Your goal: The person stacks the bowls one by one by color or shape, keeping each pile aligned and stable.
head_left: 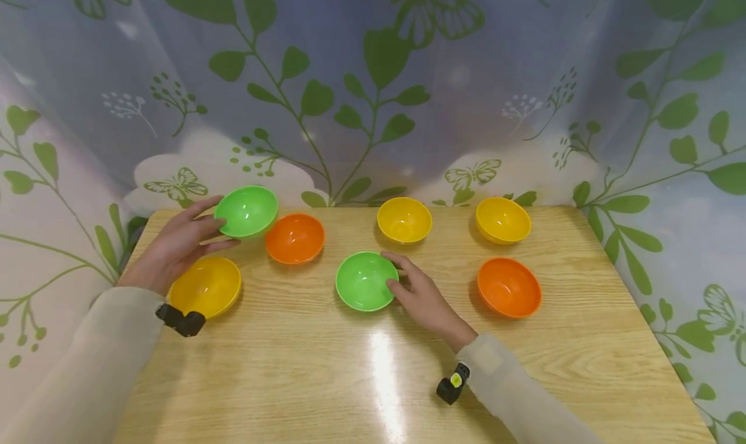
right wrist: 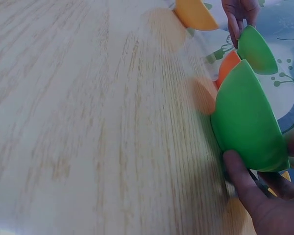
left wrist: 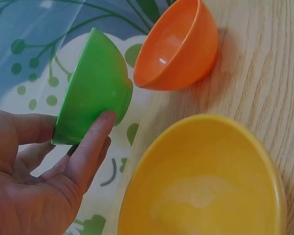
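Leaf-printed cloth (head_left: 326,75) hangs behind and beside a pale, wood-grained worktop (head_left: 280,366) that carries a scatter of coloured bowls. By my judgement, the step in hand is the handling of two green bowls, one in each hand. At the back left, the left hand (head_left: 192,237) holds the far green bowl (head_left: 247,212) clear of the surface; the left wrist view shows its foot exposed. Those fingers are parted only as far as the bowl requires, gripping it at the rim and along the underside. Just beside it stands the left orange bowl (head_left: 295,239), and the left yellow bowl (head_left: 212,292) sits nearer the person, partly covered by the hand.

Around the middle, the right hand (head_left: 422,297) grips the near green bowl (head_left: 365,282) by its right side, its fingers divided between rim and lower wall; whether the base touches wood, I cannot tell. Beyond stand the middle yellow bowl (head_left: 405,221), the right yellow bowl (head_left: 504,221) and the right orange bowl (head_left: 509,288).

Next, I think, the move calls for two steady grips, with the raised rim guided clear of its orange neighbour.
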### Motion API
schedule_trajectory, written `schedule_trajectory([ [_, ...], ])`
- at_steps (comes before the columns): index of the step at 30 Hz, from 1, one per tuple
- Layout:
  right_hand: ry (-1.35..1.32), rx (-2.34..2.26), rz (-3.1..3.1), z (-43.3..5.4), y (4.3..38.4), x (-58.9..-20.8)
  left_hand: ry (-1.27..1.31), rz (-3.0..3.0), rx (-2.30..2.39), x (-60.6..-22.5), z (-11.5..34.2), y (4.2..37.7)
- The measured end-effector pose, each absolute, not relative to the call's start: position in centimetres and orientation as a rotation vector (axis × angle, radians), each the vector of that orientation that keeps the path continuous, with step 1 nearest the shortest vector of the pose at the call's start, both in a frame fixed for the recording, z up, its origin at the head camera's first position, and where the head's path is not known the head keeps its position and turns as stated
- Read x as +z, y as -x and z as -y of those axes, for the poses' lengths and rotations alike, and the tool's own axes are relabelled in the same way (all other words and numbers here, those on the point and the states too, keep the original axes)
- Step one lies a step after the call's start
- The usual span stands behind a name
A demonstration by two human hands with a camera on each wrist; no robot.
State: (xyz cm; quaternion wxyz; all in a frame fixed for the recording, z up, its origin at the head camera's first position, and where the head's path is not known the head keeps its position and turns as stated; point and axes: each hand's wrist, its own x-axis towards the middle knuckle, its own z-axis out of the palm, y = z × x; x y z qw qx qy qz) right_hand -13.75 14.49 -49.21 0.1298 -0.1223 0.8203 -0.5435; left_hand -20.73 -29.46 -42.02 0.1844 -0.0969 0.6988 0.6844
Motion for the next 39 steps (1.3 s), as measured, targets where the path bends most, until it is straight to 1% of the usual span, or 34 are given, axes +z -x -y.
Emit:
schedule_trajectory([
  [16, 0.286, -1.647, -2.298, -14.7, 13.8, -49.6, 0.19, -2.069, 1.789, -42.1, 27.8, 19.9],
  [39, 0.266, -1.713, -2.197, -14.8, 13.8, -49.6, 0.048, -2.05, 1.732, -41.9, 24.8, 19.0],
])
